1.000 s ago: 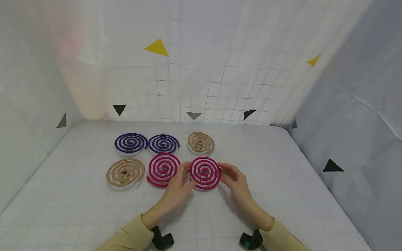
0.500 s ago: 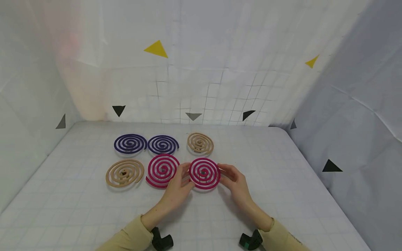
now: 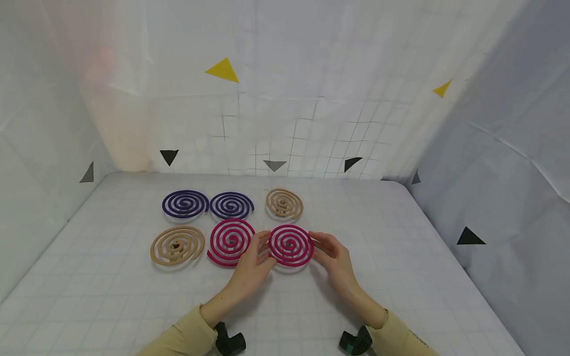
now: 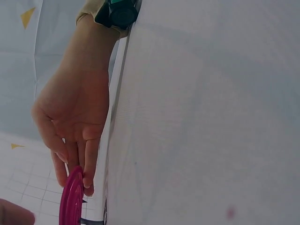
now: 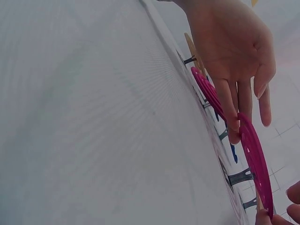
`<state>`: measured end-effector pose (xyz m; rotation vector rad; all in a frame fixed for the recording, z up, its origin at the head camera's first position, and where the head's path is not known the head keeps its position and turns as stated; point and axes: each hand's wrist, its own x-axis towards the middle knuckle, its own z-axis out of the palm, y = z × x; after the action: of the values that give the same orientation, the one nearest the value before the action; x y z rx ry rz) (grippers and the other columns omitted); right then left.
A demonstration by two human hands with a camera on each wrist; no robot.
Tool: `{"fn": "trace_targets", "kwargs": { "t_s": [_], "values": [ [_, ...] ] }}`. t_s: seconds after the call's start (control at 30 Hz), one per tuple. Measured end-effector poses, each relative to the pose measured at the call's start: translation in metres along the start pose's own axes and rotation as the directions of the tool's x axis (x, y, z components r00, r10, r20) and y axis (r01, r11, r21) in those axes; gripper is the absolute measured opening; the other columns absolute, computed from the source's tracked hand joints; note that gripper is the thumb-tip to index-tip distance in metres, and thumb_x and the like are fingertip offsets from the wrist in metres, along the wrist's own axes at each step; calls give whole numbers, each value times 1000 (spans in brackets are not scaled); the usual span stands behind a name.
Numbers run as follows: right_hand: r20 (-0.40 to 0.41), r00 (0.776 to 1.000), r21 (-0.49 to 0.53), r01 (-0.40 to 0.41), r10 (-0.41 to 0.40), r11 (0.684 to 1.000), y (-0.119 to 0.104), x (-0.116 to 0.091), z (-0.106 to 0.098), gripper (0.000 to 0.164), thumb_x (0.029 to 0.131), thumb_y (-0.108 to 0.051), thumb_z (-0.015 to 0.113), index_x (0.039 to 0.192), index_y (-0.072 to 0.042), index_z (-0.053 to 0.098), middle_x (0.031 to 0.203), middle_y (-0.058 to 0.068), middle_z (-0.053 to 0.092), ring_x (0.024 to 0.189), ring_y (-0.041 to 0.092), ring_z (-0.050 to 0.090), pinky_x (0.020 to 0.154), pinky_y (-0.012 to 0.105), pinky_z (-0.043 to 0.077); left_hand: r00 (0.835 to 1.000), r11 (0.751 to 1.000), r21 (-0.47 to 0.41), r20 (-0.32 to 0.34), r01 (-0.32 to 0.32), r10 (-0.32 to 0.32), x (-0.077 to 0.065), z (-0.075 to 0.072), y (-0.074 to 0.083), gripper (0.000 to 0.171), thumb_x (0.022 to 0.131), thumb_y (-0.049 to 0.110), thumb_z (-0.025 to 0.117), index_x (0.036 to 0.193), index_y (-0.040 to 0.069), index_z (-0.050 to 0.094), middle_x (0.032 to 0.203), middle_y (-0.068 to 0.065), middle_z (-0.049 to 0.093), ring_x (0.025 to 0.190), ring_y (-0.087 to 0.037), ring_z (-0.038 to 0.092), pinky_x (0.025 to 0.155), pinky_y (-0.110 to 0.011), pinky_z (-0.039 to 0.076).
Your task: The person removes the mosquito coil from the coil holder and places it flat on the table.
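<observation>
A pink mosquito coil [image 3: 291, 245] sits between the two hands, above a small dark metal stand [image 5: 241, 176]. The left hand [image 3: 251, 268] holds its left edge, thumb in front and fingers behind. The right hand [image 3: 337, 263] holds the opposite edge by the fingertips; its fingers [image 4: 89, 176] touch the coil in the left wrist view. The coil is tilted a little, its near edge lower in the head view. Just left stands a second pink coil [image 3: 231, 237], partly hidden by the left hand. Whether the held coil rests fully on its stand is hard to tell.
Two dark blue coils [image 3: 185, 203] stand side by side at the back left. One tan coil [image 3: 284, 202] is behind the held coil, and another tan coil [image 3: 177, 245] is at the left. White sheeting forms walls around the table [image 3: 414, 296].
The held pink coil has tipped slightly flatter, its lower edge looking higher in the head view. Both hands stay at its edges, almost unmoved. The other coils have not moved.
</observation>
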<state>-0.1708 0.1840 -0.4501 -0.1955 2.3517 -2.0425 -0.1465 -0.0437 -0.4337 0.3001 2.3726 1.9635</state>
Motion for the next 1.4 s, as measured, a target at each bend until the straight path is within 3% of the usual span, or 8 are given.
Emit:
{"fn": "trace_targets", "kwargs": {
  "t_s": [0.77, 1.2, 1.4],
  "values": [
    [-10, 999, 49, 54, -53, 997, 2, 1, -1, 40, 95, 3, 55, 134, -1, 56, 142, 14, 57, 135, 29, 53, 100, 22, 51, 1000, 999, -48, -8, -4, 4, 0, 0, 2, 55, 93, 1, 57, 145, 2, 37, 154, -24, 41, 141, -37, 43, 113, -47, 39],
    [-33, 999, 143, 16, -11, 990, -2, 1, -1, 39, 94, 7, 50, 133, 1, 56, 143, 14, 56, 137, 26, 51, 103, 28, 50, 997, 989, -125, -19, 75, -78, -1, 1, 7, 50, 96, 3, 54, 144, 4, 40, 155, -20, 42, 143, -36, 41, 113, -48, 37],
    [-30, 999, 153, 31, -26, 988, -8, 2, -1, 40, 94, 7, 50, 133, 5, 55, 142, 18, 57, 135, 28, 52, 100, 23, 51, 995, 983, -164, -32, 86, -92, 0, 2, 8, 50, 95, 2, 53, 143, 1, 40, 155, -21, 41, 143, -37, 41, 113, -51, 38]
  ]
}}
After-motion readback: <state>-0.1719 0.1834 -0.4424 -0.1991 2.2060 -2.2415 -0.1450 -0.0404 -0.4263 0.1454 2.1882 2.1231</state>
